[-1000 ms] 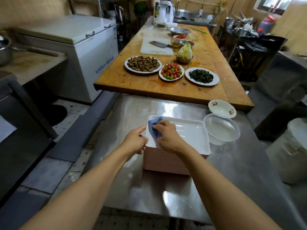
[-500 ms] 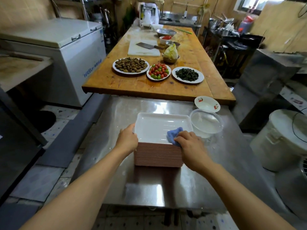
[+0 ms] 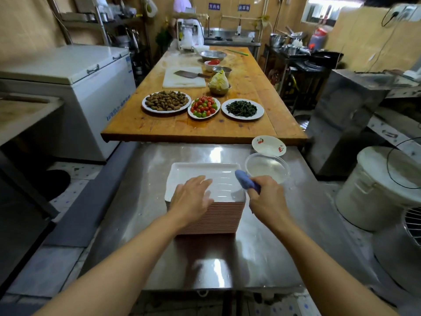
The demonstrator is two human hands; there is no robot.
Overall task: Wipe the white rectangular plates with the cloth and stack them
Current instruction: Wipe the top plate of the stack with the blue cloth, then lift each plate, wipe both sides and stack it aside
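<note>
A tall stack of rectangular plates point(image 3: 213, 217) with pinkish edges stands in the middle of the steel table point(image 3: 141, 208). The top plate point(image 3: 205, 173) is white with a ribbed inside. My left hand point(image 3: 192, 196) lies over the near left part of that plate, fingers spread and fairly straight. My right hand point(image 3: 265, 198) sits at the stack's right edge and grips a blue cloth point(image 3: 245, 182), whose end sticks out over the plate's right rim.
A clear plastic bowl point(image 3: 267, 168) and a small patterned dish point(image 3: 268, 145) sit just right of the stack. Behind is a wooden table point(image 3: 159, 128) with plates of food. A white bucket point(image 3: 378, 190) and a fan stand on the right.
My right hand swept the cloth from the plate's left across to its right edge and lifted it. My left hand moved from the stack's left side onto the top plate.
</note>
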